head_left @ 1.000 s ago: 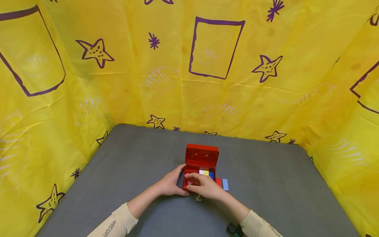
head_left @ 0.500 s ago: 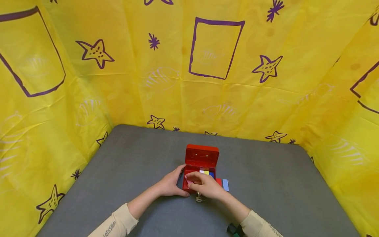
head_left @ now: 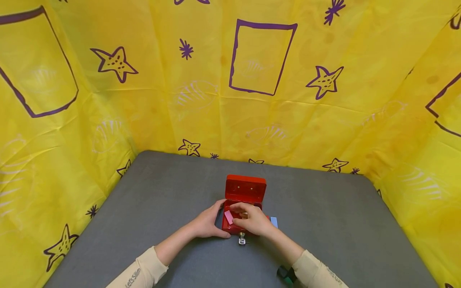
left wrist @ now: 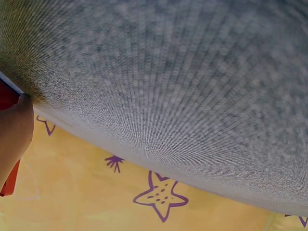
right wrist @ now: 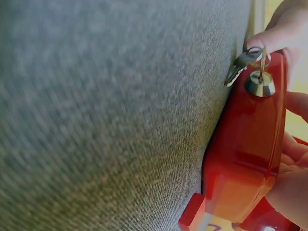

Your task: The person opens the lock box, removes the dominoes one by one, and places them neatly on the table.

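In the head view a small red cash box (head_left: 246, 189) stands with its lid raised. My left hand (head_left: 207, 224) grips its left side, thumb at the front corner and fingers at the back. The left wrist view catches only part of that hand (left wrist: 14, 134) at its edge. Inside the box, at the left, lies a pink block (head_left: 229, 217). My right hand (head_left: 253, 220) is over the box just right of that block, fingers loosely bent, and covers the right part of the inside. Keys (right wrist: 244, 60) hang at the lock (right wrist: 260, 84) on the box's front.
A light blue block (head_left: 274, 222) lies on the grey table (head_left: 173, 188) right of the box. Beside the box is a red block (right wrist: 192, 211), mostly hidden in the head view. A dark object (head_left: 286, 275) sits near the right sleeve. Yellow patterned cloth (head_left: 201, 120) surrounds the table.
The pink block, earlier at my right fingertips, now lies apart in the box's left part. My right hand has moved slightly right, covering the coloured blocks there. The left hand keeps its place.
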`<act>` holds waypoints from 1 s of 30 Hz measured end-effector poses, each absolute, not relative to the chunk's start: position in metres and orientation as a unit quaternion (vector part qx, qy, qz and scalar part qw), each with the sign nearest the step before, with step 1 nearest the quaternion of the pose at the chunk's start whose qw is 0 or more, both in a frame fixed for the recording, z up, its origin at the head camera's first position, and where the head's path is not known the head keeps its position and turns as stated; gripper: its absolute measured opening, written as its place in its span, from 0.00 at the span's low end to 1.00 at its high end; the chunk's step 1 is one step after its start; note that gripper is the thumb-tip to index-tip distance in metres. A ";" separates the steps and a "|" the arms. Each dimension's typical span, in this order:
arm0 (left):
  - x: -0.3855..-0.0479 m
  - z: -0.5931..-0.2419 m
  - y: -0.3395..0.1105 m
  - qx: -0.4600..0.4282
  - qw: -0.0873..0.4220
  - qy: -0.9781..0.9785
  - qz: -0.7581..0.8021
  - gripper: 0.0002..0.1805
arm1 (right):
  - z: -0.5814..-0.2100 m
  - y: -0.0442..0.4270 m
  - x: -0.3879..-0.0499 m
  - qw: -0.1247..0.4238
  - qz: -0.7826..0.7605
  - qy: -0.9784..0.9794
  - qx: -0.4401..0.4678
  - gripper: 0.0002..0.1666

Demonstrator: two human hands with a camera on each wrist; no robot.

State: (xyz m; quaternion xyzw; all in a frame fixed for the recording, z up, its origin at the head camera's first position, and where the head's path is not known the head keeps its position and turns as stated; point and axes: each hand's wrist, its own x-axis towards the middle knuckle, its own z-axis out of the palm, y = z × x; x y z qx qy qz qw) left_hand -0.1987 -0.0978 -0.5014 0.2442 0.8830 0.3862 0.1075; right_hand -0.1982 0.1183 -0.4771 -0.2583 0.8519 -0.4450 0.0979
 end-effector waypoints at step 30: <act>-0.197 -0.500 -0.099 0.237 0.121 0.880 0.394 0.55 | -0.483 0.106 -0.207 0.075 -0.343 0.890 -0.291 0.31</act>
